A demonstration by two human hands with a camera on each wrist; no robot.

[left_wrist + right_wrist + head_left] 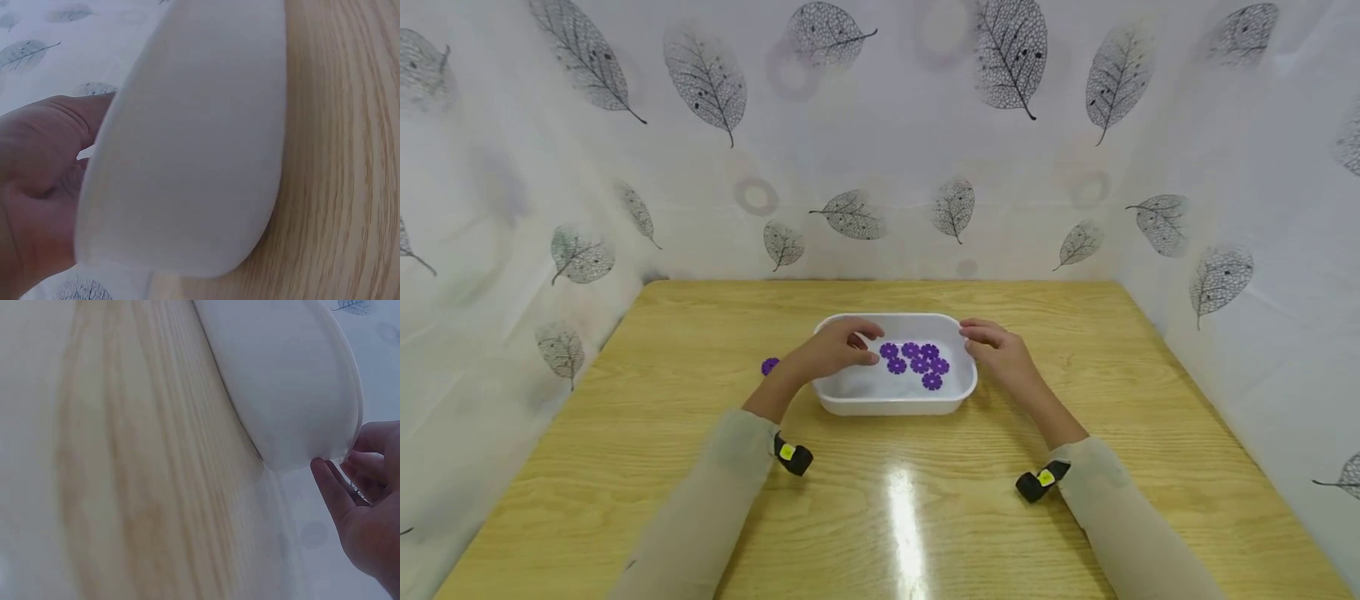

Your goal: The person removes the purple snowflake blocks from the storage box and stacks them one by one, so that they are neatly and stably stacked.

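Observation:
A white plastic tub [891, 407] stands on the table, with several purple notched, flower-shaped discs [919, 365] lying on its floor, mostly toward the right. My left hand [835, 348] reaches over the tub's left rim; thumb and fingers are spread apart with nothing between them, just left of the discs. In the left wrist view the tub's outer wall [187, 150] hides the fingertips of that hand [44, 175]. At the right end of the tub, my right hand [1003, 357] holds the rim between thumb and fingers, as the right wrist view shows too.
One more purple disc [770, 366] lies on the wooden table [700, 333] left of the tub, beside the left forearm. Leaf-patterned white cloth [880, 150] hangs behind the table and along both sides. Each sleeve cuff carries a small black camera [793, 457].

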